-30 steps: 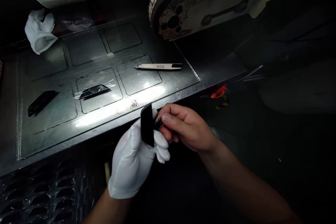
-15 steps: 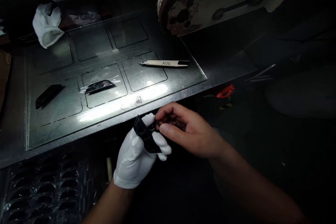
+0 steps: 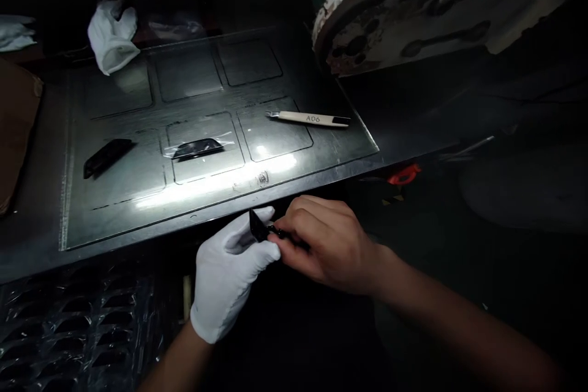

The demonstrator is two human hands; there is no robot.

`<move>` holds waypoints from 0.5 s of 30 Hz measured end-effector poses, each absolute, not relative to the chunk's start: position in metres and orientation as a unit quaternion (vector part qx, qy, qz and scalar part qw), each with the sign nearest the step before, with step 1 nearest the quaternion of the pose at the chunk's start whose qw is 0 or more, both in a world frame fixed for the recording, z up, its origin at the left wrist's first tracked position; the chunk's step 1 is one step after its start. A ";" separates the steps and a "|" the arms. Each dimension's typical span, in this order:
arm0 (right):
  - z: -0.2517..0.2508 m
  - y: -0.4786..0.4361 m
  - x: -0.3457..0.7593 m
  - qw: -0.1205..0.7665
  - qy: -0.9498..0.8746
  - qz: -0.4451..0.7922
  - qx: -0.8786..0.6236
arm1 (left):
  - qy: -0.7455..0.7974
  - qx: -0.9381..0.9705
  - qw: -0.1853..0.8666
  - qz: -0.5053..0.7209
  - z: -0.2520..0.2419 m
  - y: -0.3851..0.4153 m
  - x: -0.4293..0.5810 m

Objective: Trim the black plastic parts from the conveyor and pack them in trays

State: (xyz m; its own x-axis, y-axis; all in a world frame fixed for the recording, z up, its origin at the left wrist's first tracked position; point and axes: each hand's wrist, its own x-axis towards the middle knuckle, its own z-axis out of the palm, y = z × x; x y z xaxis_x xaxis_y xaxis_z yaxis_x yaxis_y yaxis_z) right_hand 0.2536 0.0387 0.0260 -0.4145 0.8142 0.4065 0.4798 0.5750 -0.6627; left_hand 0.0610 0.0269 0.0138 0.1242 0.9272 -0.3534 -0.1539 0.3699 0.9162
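left hand: your left hand [image 3: 227, 272], in a white glove, has its fingers curled shut around a small black part [image 3: 258, 226], gripping it just below the front edge of the tabletop [image 3: 321, 153].
right hand: your right hand [image 3: 324, 239], bare, is pinched closed on the same small black part from the 3 o'clock side, fingertips touching the gloved fingers; what sits between its fingertips is too dark to tell.
small black part: held between both hands, off the tabletop, at 6 o'clock of the glossy mat [image 3: 114, 202]; only its upper corner shows.
glossy mat: marked out in rectangular outlines like shallow compartments; a light glares along its near edge.
middle compartment: holds a clear bag [image 3: 198, 148] with a dark piece inside it.
left compartment: at 9 o'clock of the bag, a loose black piece [image 3: 106, 155] lies tilted on the mat.
right compartment: tweezers [image 3: 309, 119] marked a06 lie across its far edge, at 12 o'clock of your hands.
far corner: a crumpled white cloth [image 3: 113, 33] lies at 11 o'clock of the mat.
lower left: a clear blister tray [image 3: 68, 331] with rows of pockets sits at 9 o'clock of your left wrist; its contents cannot be told.
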 end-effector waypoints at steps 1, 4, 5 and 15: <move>0.026 0.040 0.251 0.361 -0.795 0.264 -0.410 | 0.506 0.373 0.658 0.415 0.014 0.030 0.060; 0.030 0.047 0.243 0.332 -0.680 0.462 -0.463 | 0.490 0.348 0.693 0.399 0.019 0.035 0.055; 0.032 0.051 0.241 0.311 -0.632 0.534 -0.468 | 0.478 0.335 0.711 0.392 0.019 0.035 0.054; 0.087 0.124 0.160 0.308 -0.900 0.273 -0.142 | 0.236 0.263 0.771 0.530 -0.002 0.037 -0.024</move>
